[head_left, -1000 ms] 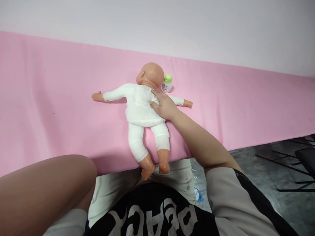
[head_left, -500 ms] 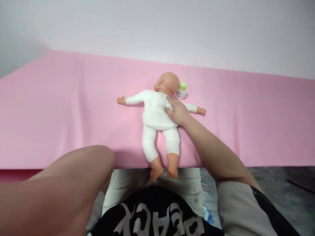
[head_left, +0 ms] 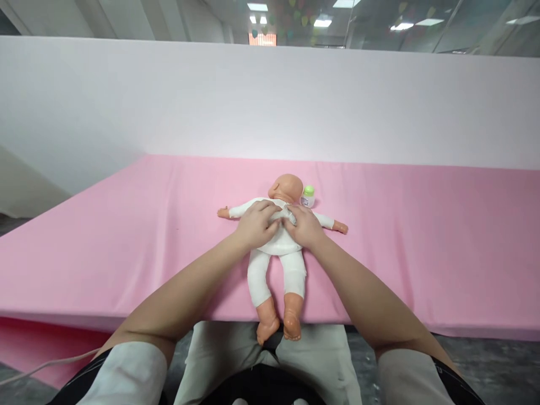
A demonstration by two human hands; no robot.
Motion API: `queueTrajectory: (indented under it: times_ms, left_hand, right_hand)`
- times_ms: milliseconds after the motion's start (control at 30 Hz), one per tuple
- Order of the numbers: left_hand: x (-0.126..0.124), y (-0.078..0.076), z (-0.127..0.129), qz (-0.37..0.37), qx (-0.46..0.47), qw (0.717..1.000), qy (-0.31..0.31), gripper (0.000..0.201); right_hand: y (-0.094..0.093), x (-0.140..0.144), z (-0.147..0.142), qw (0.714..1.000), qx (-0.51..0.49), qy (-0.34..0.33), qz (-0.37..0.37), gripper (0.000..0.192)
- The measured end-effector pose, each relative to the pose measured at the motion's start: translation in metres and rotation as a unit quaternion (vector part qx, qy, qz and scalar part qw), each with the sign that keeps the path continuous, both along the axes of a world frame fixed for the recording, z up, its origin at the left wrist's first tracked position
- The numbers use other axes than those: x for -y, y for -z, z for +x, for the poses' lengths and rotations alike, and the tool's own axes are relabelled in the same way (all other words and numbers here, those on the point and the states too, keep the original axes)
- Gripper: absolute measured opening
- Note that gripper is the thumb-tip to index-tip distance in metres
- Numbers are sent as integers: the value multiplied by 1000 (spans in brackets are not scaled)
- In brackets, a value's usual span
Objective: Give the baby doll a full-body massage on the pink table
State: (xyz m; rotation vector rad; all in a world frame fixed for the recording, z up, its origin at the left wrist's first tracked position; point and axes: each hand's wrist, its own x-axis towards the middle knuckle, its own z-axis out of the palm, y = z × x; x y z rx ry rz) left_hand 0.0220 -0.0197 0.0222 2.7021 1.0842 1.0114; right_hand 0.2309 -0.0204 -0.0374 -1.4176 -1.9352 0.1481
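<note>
A baby doll [head_left: 282, 246] in a white cloth suit lies face down with its arms spread. Its bald head points away from me and its bare feet hang past the near edge. My left hand [head_left: 258, 224] rests on the left side of the doll's upper back, thumb apart from the fingers. Opposite it, my right hand [head_left: 304, 226] lies on the right side of the back, also open. Between my fingertips the white cloth is slightly wrinkled. Beside the doll's head, to the right, stands a small clear bottle [head_left: 307, 198] with a green cap.
A pink cloth [head_left: 400, 242] covers the table, with soft folds to either side. A white panel [head_left: 261, 101] rises behind it. At the lower left a pale cable [head_left: 54, 363] runs past the table. Ceiling lights show beyond the panel.
My left hand has come from off the doll, near the camera, onto the left of its back. The right hand stays on the back. The view has tilted up.
</note>
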Motion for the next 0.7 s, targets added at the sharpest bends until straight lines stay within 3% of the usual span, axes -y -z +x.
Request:
queueTrajectory:
  times_ms: [100,267,400,500,633,700]
  left_hand:
    - [-21,23,4,-56,-86,995,-14,58]
    - [-32,30,6,-97,-137,986,-20,68]
    - [-35,35,5,-118,-112,986,-17,68]
    - [-33,37,1,-122,-40,991,-29,58]
    - [-31,30,-8,-86,11,984,-157,33]
    - [-34,25,-15,-115,-16,968,-223,38]
  right_hand:
    - [3,-3,0,999,9,-37,-10,60]
    - [5,-8,1,997,14,-66,-31,64]
    - [4,-7,1,996,17,-68,-47,61]
    - [3,-5,1,998,10,-57,-33,56]
    - [3,-3,3,1000,9,9,19,42]
    - [3,-3,3,998,17,53,38,36]
